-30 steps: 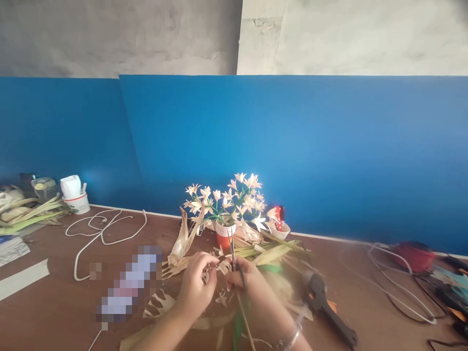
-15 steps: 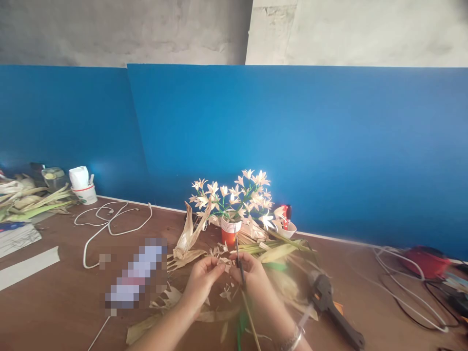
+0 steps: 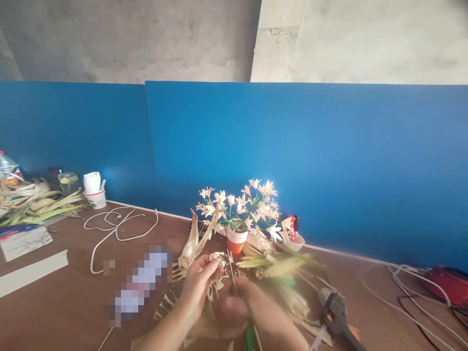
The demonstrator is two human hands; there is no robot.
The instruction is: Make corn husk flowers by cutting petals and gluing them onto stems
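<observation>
Left hand (image 3: 198, 280) pinches pale, papery husk (image 3: 217, 259); blurred right hand (image 3: 238, 296) grips slim, pointed scissors (image 3: 231, 274) at the husk's four o'clock.

Cup (image 3: 236, 242) on surface (image 3: 84, 317), flowers (image 3: 265, 207) in it. Panel (image 3: 310, 146) behind cup. Scissors (image 3: 231, 273) before cup. Bowl (image 3: 295, 243) right of cup; glue gun (image 3: 335, 312) right, nearer front. Cable (image 3: 91, 259) left of cup.

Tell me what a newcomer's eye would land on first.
Probably the pale star-shaped flowers, massed on green stems in an orange-and-white cup before the bright blue partition. Then, just nearer the camera, the left grip pinches a pale petal-like piece, and beside it the blurred right grip holds scissors.
</observation>
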